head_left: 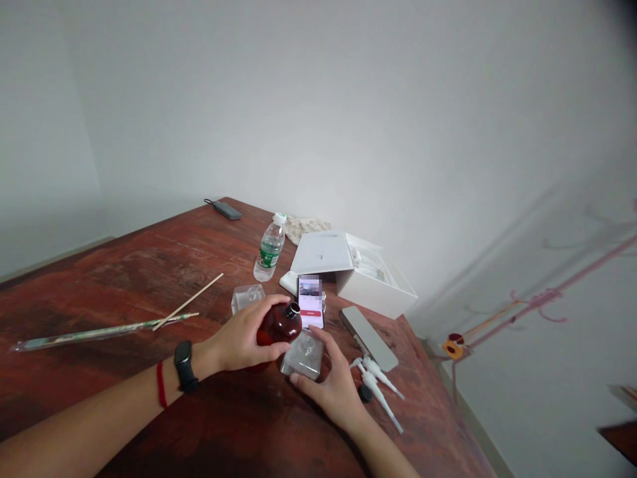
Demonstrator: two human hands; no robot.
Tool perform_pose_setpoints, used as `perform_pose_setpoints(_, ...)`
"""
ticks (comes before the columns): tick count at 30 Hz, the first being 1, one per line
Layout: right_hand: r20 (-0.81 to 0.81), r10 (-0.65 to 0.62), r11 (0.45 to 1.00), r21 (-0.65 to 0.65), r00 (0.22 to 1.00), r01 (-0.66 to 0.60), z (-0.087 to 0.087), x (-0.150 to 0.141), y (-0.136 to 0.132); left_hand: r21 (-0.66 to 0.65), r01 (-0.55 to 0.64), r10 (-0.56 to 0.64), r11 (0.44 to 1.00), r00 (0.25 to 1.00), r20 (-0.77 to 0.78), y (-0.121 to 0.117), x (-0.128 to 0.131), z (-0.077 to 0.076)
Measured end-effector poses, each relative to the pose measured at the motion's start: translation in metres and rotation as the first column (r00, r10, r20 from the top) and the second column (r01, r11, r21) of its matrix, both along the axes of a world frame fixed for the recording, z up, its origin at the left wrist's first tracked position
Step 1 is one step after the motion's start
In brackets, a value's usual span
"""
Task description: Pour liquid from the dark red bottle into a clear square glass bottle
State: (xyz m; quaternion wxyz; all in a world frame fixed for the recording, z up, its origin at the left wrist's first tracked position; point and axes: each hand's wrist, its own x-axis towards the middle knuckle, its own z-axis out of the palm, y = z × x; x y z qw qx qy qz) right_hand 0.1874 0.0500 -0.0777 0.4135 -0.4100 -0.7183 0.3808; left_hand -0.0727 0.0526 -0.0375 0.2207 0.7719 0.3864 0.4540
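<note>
My left hand [241, 338], with a black watch and a red cord at the wrist, is wrapped round a dark red-brown glass bottle [279, 324] tilted over on the wooden table [119, 279]; the bottle's open neck points toward the right. My right hand [334, 384] grips a clear square glass bottle [303, 355] standing just under that neck. A second clear glass bottle [247, 297] stands behind my left hand. A propped phone [311, 301] with a lit screen stands just beyond the bottles.
White pump nozzles [379, 385] and a small black cap [365, 394] lie right of my right hand. A silver flat device [369, 337], an open white box [355, 269], a water bottle [269, 249], thin sticks [186, 304], a wrapped rod [94, 333] and a grey pack [227, 210] lie around.
</note>
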Motion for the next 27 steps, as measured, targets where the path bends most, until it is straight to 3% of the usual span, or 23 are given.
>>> perform_pose_setpoints(27,0.02,0.009,1.0,-0.006,1.0,-0.009,0.0046,-0.0012,-0.0014,-0.001,0.009,-0.009,1.0,1.0,0.005,-0.0011,-0.0005,0.0017)
